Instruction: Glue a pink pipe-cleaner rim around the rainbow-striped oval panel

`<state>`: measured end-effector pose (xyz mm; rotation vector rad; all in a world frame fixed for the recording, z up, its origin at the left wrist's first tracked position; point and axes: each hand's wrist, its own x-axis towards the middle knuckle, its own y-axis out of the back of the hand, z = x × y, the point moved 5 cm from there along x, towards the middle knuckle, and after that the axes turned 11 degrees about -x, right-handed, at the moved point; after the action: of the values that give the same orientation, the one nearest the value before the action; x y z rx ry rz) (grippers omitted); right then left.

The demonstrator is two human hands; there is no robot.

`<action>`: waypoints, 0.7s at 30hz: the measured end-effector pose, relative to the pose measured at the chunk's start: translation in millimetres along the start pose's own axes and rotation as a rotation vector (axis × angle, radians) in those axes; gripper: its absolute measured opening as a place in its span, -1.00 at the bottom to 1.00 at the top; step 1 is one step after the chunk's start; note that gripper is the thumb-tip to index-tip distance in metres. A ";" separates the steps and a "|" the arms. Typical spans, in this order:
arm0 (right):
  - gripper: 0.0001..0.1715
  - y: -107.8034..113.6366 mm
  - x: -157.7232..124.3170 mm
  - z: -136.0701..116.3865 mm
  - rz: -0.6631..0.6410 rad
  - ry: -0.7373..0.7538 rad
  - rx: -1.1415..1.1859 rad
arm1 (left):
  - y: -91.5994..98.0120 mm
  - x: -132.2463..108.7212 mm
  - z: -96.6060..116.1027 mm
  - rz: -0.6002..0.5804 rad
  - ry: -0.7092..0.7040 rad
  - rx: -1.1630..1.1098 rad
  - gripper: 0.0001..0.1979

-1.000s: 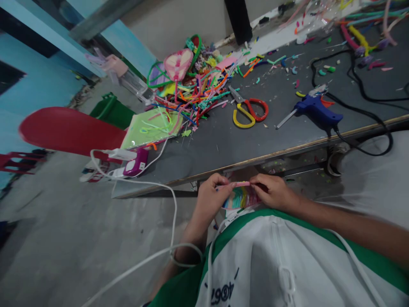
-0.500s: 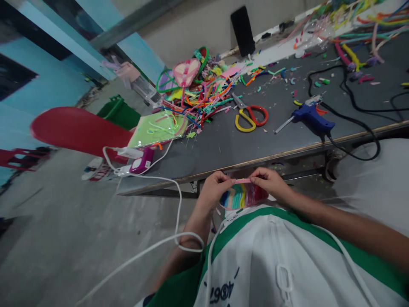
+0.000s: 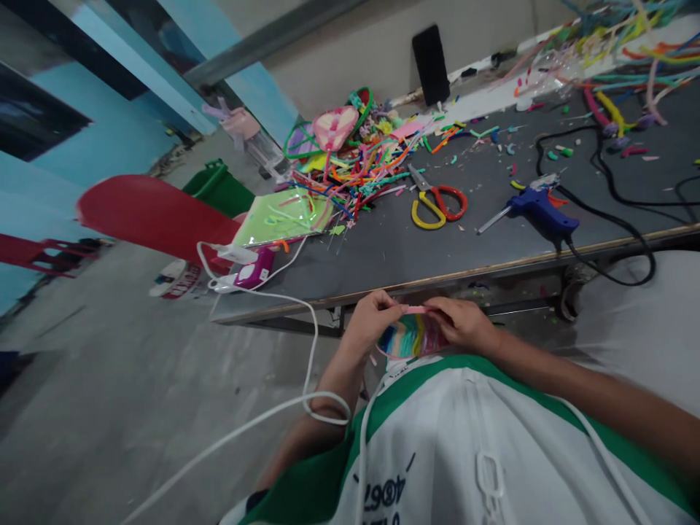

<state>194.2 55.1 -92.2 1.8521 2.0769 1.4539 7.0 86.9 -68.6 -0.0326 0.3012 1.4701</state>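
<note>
Below the table's near edge, my left hand (image 3: 369, 321) and my right hand (image 3: 464, 324) pinch the two ends of a short pink pipe cleaner (image 3: 415, 310). Both hands also rest against a flat piece striped in many colours (image 3: 411, 340), held just above my green and white shirt. The fingers of both hands are closed.
On the grey table (image 3: 394, 251) lie red and yellow scissors (image 3: 437, 206), a blue glue gun (image 3: 539, 206) with a black cord, a heap of coloured pipe cleaners (image 3: 355, 164), a green sheet (image 3: 284, 216) and a purple charger (image 3: 252, 275). A red chair (image 3: 156, 216) stands at the left.
The view has shifted slightly. My hands have moved closer together along the pink pipe cleaner, so less of it shows between them.
</note>
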 end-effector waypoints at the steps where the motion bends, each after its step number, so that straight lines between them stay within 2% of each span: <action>1: -0.67 -0.8 -1.1 -1.4 0.001 0.028 -0.014 | 0.0 -0.2 0.3 -0.005 0.002 0.002 -0.73; 4: -0.59 -2.9 -2.7 -3.5 0.005 0.106 -0.042 | -0.4 -0.8 0.4 -0.013 0.003 0.005 -0.74; 10: -0.57 -4.0 -0.7 0.4 0.044 0.188 -0.077 | -3.0 -1.7 6.0 -0.044 0.013 -0.018 -0.72; 16: -0.57 -3.2 -0.9 3.2 0.066 0.188 -0.103 | 8.5 -3.5 14.3 -0.113 0.033 -0.039 -0.68; 21: -0.56 -4.6 -1.2 4.3 0.051 0.168 -0.098 | 14.4 -8.0 19.8 -0.101 -0.059 0.016 -0.74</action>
<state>193.3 57.4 -98.1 1.8184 1.9972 1.7471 -4.1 84.6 -45.5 0.0084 0.2600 1.3663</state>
